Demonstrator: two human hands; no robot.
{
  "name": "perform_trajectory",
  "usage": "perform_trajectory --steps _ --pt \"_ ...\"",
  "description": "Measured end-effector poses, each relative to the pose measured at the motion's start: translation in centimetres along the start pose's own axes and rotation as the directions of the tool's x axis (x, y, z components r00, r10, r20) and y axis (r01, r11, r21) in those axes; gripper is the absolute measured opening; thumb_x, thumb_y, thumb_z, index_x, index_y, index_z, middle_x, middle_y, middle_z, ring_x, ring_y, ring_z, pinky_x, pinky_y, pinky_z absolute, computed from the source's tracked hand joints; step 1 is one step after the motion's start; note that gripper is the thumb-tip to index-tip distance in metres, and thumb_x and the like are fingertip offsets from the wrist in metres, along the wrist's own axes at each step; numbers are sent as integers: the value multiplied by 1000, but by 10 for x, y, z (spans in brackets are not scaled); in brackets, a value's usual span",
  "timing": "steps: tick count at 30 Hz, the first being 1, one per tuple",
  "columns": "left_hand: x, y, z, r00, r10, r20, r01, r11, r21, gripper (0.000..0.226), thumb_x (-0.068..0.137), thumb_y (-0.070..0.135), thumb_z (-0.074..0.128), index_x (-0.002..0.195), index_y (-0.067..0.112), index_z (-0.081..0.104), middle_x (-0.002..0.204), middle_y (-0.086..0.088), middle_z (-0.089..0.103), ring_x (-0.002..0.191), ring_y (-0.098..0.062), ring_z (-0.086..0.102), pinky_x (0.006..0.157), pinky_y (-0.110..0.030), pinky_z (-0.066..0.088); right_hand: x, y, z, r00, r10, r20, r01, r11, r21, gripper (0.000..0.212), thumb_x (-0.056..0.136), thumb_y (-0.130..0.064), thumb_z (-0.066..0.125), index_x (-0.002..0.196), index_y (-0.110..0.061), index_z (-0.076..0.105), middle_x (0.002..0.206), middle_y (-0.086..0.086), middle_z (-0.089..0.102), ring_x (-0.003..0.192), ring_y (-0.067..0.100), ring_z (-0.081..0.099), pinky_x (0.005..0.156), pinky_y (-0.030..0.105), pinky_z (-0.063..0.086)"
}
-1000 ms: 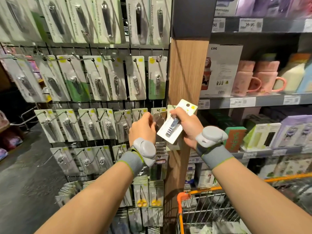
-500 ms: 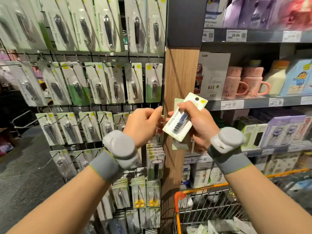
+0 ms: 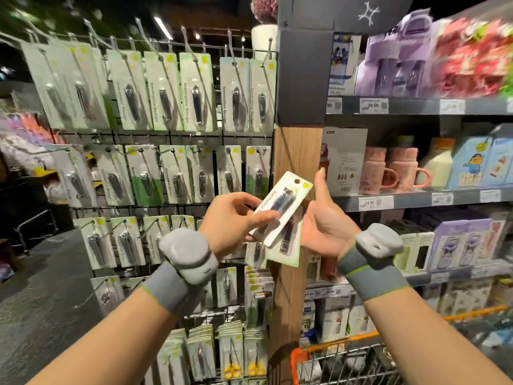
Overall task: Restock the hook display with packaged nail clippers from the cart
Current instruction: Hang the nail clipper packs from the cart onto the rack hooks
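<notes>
Cart (image 3: 347,362): nearest, bottom right; wire basket with orange rim and corner, contents blurred.
Floor (image 3: 36,287): dark grey, at left below the display.
Wrists: grey bands with grey pods strapped on, one per arm.
Left hand (image 3: 230,220): curled, pinching the front pack at its lower left edge, thumb on the face, fingers behind.
Right hand (image 3: 324,226): palm turned up and leftward, thumb raised straight, fingers behind the rear pack and mostly hidden; supporting it from beneath.
Front pack (image 3: 280,208): white card with blister, clipper inside; held mid-air between both hands, in front of the post.
Axis: long side tilted, running lower left to upper right; hang hole and yellow dot at the upper right end, pointing up toward the post.
Rear pack (image 3: 287,252): green-edged card just behind and below the front one, partly covered, closer to upright.
Post (image 3: 297,162): wooden, upright, dividing display from shelves; dark panel above.
Display (image 3: 155,140): wire grid at left, rows of hooks hung with clipper cards, long ones on top, shorter below; scissors cards with yellow handles at the bottom.
Shelves (image 3: 416,200): at right, grey edges with price tags; pink mugs (image 3: 388,170), a white box, purple packs above, all blurred toward the edge.
Room: shop aisle, dim ceiling with strip lights far back.
</notes>
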State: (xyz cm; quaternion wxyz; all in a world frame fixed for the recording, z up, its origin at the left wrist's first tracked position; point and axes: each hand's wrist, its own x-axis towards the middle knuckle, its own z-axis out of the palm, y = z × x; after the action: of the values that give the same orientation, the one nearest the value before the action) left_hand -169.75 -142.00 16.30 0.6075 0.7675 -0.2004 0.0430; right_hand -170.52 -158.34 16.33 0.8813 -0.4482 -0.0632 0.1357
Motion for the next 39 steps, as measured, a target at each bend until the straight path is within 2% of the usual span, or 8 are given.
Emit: perform_trajectory --steps 4,7,11,14,18,21,27,39 --pt "-1 -5 -9 999 -39 1 38 984 -176 30 72 6 77 90 1 54 72 -18 56 62 -23 59 53 -27 45 7 1 1 974 -141 -176 140 990 -17 60 99 -46 30 132 1 48 130 26 54 115 37 56 97 52 44" --pt "-3 -5 -16 997 -66 29 72 954 -290 31 73 -3 72 92 5 48 66 -14 58 61 -23 61 44 -24 46 10 0 6 921 -276 -277 241 958 -154 38 102 -22 38 127 3 50 111 23 65 94 32 66 84 46 52" --pt "-9 1 -36 999 -38 16 41 944 -329 42 66 -2 71 104 2 55 86 -13 71 68 -22 68 50 -32 55 8 -5 13 890 -388 -238 339 914 -223 20 100 -14 41 114 -3 50 73 14 71 63 23 70 58 34 59" --pt "-17 3 -54 999 -20 -40 9 962 -271 42 59 8 76 98 7 60 88 -13 67 75 -25 64 56 -31 47 9 -2 21 874 -430 -227 359 885 -296 6 97 -7 47 99 -3 51 70 15 70 58 22 69 53 32 58" --pt "-27 0 -74 996 -29 -80 7 963 -268 35 67 -2 72 74 18 44 56 10 55 69 -17 55 50 -20 34 9 5 30 916 -384 -114 328 882 -339 6 92 -6 54 88 -5 59 72 8 69 60 13 66 54 24 56" --pt "-35 -3 -88 997 -17 -80 -4 966 -257 34 61 3 74 82 18 53 73 2 67 71 -16 63 62 -27 38 6 12 41 936 -353 -6 327 874 -359 11 91 -5 54 84 -11 60 66 -5 64 53 0 59 43 11 42" --pt "-54 -4 -110 998 -55 3 54 969 -241 33 74 -11 65 97 11 58 85 -7 69 60 -10 67 38 -15 42 22 42 83 942 -311 128 336 843 -419 7 88 -4 58 83 -8 57 76 1 62 65 6 61 62 18 49" --pt "-77 -29 -206 985 -81 152 103 985 -140 38 75 -7 66 111 6 60 82 -4 70 66 -12 67 39 -15 37 55 122 158 890 -455 37 397 731 -554 5 83 -5 67 80 -8 64 82 9 63 79 20 60 76 33 51"
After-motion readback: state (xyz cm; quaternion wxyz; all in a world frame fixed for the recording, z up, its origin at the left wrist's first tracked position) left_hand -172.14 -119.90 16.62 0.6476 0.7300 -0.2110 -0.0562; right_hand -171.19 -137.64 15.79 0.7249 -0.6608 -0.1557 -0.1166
